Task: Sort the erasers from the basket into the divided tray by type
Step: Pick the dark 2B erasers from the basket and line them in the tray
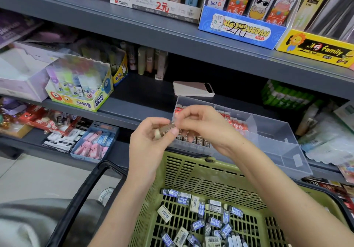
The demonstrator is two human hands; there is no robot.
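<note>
Eraser (168,128): dark paper sleeve, pale rubber end poking out at the left. I have it in both hands, in the air over the far rim of the green basket (183,162) and just in front of the clear divided tray (272,132). The left hand (149,137) is curled round its left end, and the right hand (201,124) pinches the other end with thumb and fingertips.

My read on handling: small, light, a firm rubbery block, not fragile. The sleeve is the slippery part and could slide off the rubber. I'd grip across the sleeve's long sides near the middle, not by the bare end.

In the tray, red-sleeved erasers (236,124) fill a back compartment and a dark-sleeved row (195,141) sits in the front one, which looks like the match. Many loose erasers (212,220) lie on the basket floor. A phone (193,89) lies on the shelf (138,97) behind the tray.
</note>
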